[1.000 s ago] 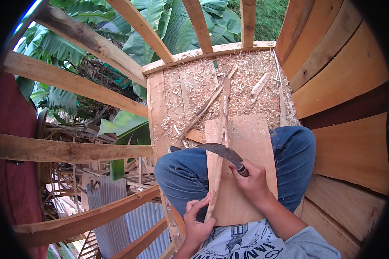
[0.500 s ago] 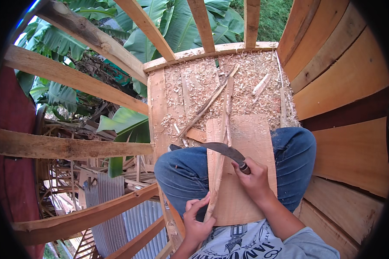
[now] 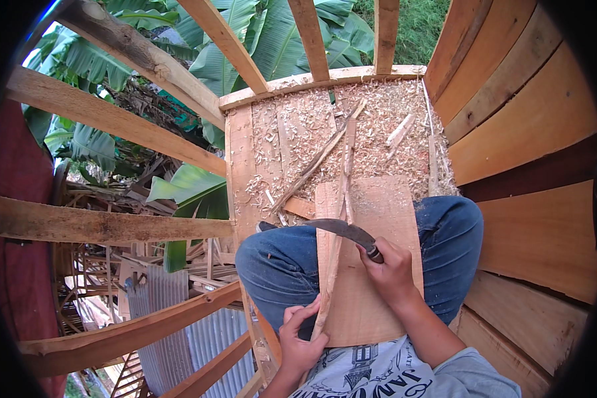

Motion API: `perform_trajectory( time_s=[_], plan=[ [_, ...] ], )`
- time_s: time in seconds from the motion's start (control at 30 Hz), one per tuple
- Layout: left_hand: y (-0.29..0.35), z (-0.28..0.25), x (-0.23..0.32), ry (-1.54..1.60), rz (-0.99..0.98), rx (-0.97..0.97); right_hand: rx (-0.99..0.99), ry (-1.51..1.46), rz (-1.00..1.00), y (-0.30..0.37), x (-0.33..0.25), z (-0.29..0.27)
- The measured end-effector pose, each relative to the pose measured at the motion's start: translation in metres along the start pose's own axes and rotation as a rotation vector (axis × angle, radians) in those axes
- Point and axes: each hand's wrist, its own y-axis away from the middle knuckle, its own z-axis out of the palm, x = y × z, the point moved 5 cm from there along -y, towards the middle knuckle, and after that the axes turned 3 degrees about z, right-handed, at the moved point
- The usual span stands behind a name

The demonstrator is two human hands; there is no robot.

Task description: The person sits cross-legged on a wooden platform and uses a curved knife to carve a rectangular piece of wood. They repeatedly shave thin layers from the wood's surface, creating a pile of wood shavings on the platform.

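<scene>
A curved dark-bladed knife (image 3: 346,230) is gripped by its handle in my right hand (image 3: 393,270), fingers wrapped round it. Its blade crosses over a long, thin wooden strip (image 3: 331,272), the tip pointing left; whether the edge touches the wood I cannot tell. My left hand (image 3: 301,337) pinches the strip's near end between thumb and fingers, close to my shirt. Under the strip, a flat wooden board (image 3: 371,312) rests across my lap between my knees. The strip runs away from me along the board's left side and past its far edge.
Curled shavings (image 3: 378,106) cover the plank floor, with a darker stick (image 3: 315,166) and a short pale offcut (image 3: 400,129) on it. Wooden rails (image 3: 113,222) stand at left and ahead, a plank wall (image 3: 537,232) at right. Banana leaves (image 3: 265,46) grow beyond.
The knife has moved very slightly left over the strip. Both hands keep their grips, and the whole view has shifted a little.
</scene>
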Motion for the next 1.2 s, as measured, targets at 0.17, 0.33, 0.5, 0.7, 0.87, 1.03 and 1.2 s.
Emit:
perform_trajectory(
  time_s=[0.17, 0.33, 0.5, 0.7, 0.87, 1.03, 1.2],
  plan=[
    [0.000, -0.001, -0.002, 0.010, 0.000, 0.004, 0.022, 0.042, -0.056, -0.004, 0.001, -0.002],
    [0.001, -0.003, -0.005, 0.022, -0.027, 0.012, 0.028, 0.037, -0.075, -0.009, 0.004, 0.002],
    [0.000, -0.001, -0.009, 0.053, -0.046, 0.007, 0.057, 0.073, -0.130, -0.014, 0.005, 0.002],
    [0.000, -0.002, -0.012, 0.140, -0.085, 0.027, 0.076, 0.127, -0.212, -0.024, 0.007, 0.004],
    [-0.001, -0.002, -0.011, 0.167, -0.069, 0.017, 0.089, 0.115, -0.208, -0.024, 0.008, 0.003],
    [0.000, -0.004, -0.013, 0.134, -0.056, 0.013, -0.075, 0.052, -0.136, -0.029, 0.006, -0.004],
    [0.000, -0.003, -0.007, 0.074, -0.011, 0.013, -0.302, -0.150, 0.162, -0.009, -0.002, -0.003]
  ],
)
